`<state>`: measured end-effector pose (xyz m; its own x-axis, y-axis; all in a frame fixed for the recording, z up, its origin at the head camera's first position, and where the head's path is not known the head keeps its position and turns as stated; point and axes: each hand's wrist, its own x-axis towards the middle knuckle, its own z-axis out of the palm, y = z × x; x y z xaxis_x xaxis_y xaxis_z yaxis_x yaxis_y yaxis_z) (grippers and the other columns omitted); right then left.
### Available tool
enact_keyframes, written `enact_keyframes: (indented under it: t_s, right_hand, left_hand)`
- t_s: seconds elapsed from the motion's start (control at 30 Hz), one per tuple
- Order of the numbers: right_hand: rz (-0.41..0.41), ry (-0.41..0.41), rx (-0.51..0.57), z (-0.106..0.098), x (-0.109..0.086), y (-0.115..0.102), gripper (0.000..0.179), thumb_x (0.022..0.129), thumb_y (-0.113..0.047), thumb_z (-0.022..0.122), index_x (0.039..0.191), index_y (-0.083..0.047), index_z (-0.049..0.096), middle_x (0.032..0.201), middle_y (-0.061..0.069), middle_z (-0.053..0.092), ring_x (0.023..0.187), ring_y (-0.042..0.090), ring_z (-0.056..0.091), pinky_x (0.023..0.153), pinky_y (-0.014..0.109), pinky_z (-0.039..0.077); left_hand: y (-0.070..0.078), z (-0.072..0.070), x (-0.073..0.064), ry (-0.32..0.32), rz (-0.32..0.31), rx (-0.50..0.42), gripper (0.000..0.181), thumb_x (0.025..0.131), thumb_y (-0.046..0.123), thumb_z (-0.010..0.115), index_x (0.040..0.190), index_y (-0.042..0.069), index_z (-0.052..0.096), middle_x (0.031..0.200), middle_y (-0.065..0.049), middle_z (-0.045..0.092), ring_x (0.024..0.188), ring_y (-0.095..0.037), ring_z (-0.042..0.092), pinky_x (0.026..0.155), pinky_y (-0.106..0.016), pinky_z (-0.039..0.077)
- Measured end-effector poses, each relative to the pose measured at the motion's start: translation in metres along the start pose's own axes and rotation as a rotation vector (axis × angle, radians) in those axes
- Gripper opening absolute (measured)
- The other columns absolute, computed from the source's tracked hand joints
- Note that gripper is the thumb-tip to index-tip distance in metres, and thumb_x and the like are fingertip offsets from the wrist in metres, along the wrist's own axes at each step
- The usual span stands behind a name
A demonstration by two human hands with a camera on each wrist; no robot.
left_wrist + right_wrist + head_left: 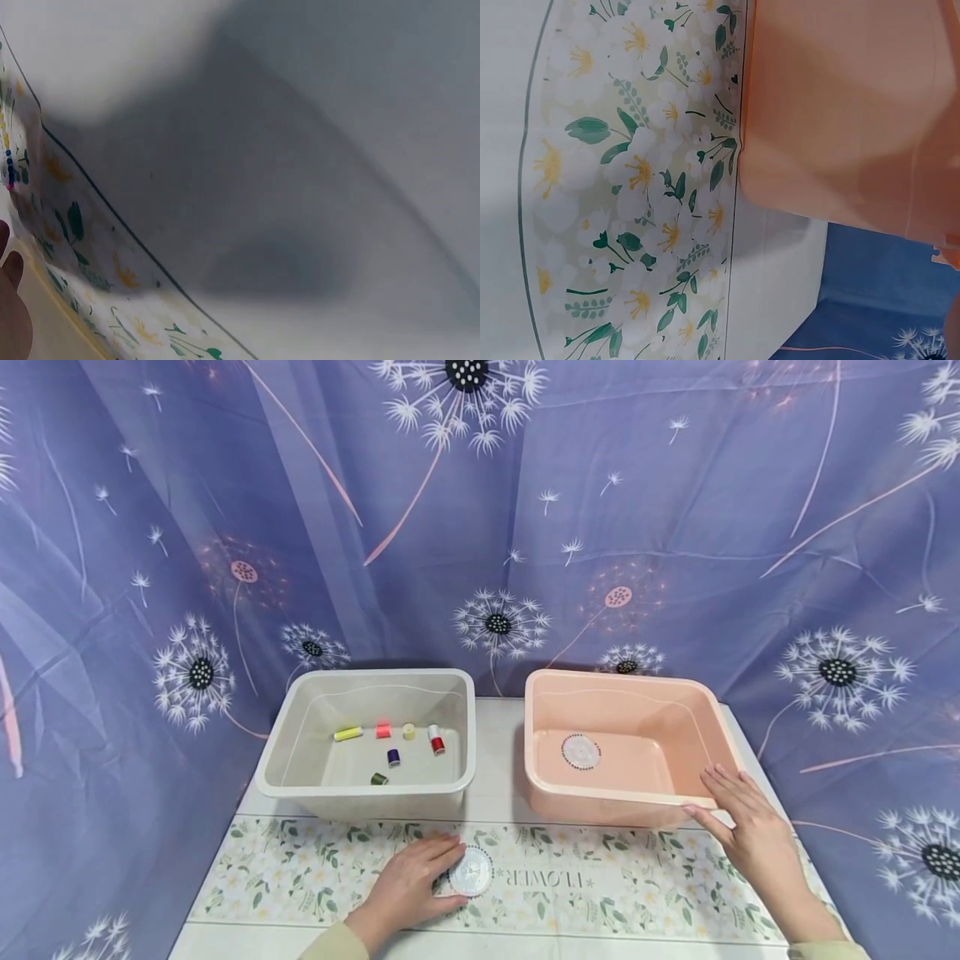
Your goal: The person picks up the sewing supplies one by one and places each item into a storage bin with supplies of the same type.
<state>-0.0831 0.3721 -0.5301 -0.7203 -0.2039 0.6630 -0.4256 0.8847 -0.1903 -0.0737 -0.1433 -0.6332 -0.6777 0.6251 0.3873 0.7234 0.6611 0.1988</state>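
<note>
On the floral strip of the table, my left hand (416, 881) holds a round pin wheel (472, 871) by its left side, thumb at the near edge and fingers at the far edge. Coloured beads ring this pale disc; a few of the beads (9, 161) show at the left edge of the left wrist view. My right hand (750, 827) rests at the front right corner of the pink bin (600, 796), its fingers extended over the rim. Inside that bin lies a second pin wheel (581, 752).
A grey-white bin (360, 792) stands at the left, holding several small thread spools, among them a yellow spool (348, 734), a purple spool (393, 757) and a dark green spool (379, 779). Behind both bins hangs a blue dandelion-print curtain (420, 593).
</note>
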Motion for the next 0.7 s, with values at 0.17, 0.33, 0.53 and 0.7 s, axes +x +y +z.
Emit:
enact_keyframes:
  t_s: [0.17, 0.33, 0.53, 0.7]
  right_hand:
    - [0.014, -0.006, -0.02, 0.0004, 0.0005, -0.0002, 0.088, 0.103, -0.073, 0.047, 0.123, 0.008, 0.074, 0.126, 0.029, 0.073, 0.129, 0.042, 0.066, 0.129, 0.043, 0.035]
    - [0.009, 0.012, -0.006, 0.0026, -0.0006, 0.0006, 0.088, 0.102, -0.073, 0.049, 0.122, 0.009, 0.075, 0.125, 0.028, 0.073, 0.136, 0.032, 0.063, 0.13, 0.041, 0.035]
    - [0.0, 0.042, 0.038, 0.0056, -0.0013, 0.0023, 0.087, 0.1, -0.073, 0.053, 0.12, 0.008, 0.075, 0.122, 0.029, 0.074, 0.148, -0.001, 0.044, 0.13, 0.04, 0.033]
    - [0.022, 0.038, 0.044, 0.0046, -0.002, 0.0007, 0.087, 0.101, -0.072, 0.054, 0.121, 0.009, 0.074, 0.123, 0.03, 0.073, 0.149, 0.003, 0.046, 0.132, 0.038, 0.03]
  left_hand:
    - [0.0012, 0.0034, 0.0015, 0.029, 0.008, -0.008, 0.078, 0.074, 0.058, 0.094, 0.133, 0.011, 0.075, 0.135, -0.008, 0.074, 0.126, -0.027, 0.07, 0.105, -0.043, 0.06]
    - [0.0029, 0.0057, 0.0015, 0.026, -0.001, -0.009, 0.079, 0.073, 0.057, 0.095, 0.133, 0.01, 0.075, 0.135, -0.008, 0.074, 0.126, -0.027, 0.07, 0.105, -0.044, 0.06]
    - [0.0035, 0.0082, 0.0005, -0.009, -0.026, 0.006, 0.079, 0.075, 0.059, 0.093, 0.135, 0.011, 0.074, 0.137, -0.007, 0.073, 0.127, -0.026, 0.069, 0.107, -0.044, 0.059]
    - [0.0034, 0.009, 0.0012, -0.046, -0.048, 0.019, 0.078, 0.078, 0.061, 0.09, 0.137, 0.013, 0.073, 0.138, -0.005, 0.073, 0.128, -0.024, 0.069, 0.108, -0.043, 0.059]
